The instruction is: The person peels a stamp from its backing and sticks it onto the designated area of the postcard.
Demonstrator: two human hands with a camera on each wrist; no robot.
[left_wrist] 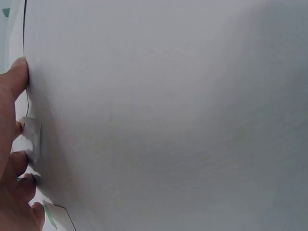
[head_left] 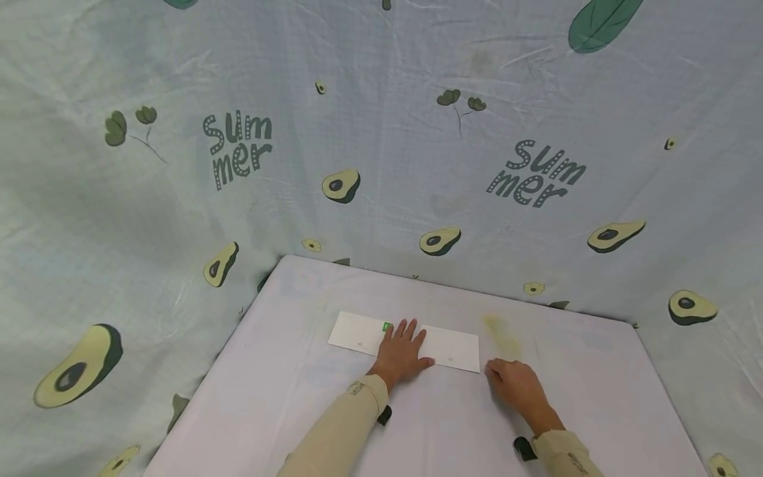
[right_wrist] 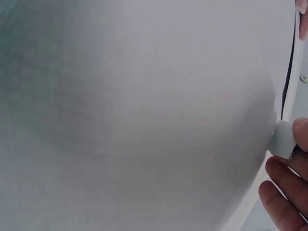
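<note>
A long white paper strip [head_left: 456, 346] lies across the table, with a small green mark [head_left: 387, 326] near its middle. My left hand [head_left: 401, 354] rests on the strip with its fingers spread, covering part of it; whether it is one piece or two under there is hidden. In the left wrist view, a pale flap [left_wrist: 32, 139] shows beside the left fingers. Just past the strip's right end is my right hand [head_left: 517, 385], its fingers curled. The right wrist view shows its thumb and forefinger pinching a small pale piece [right_wrist: 283, 139], whose kind is unclear.
A white cloth covers the table [head_left: 286, 397], with a yellowish patch [head_left: 503, 336] right of the strip. Behind and at the sides hangs a pale curtain [head_left: 387, 132] printed with avocados. Dark wrist-camera parts [head_left: 524, 449] show by the sleeves.
</note>
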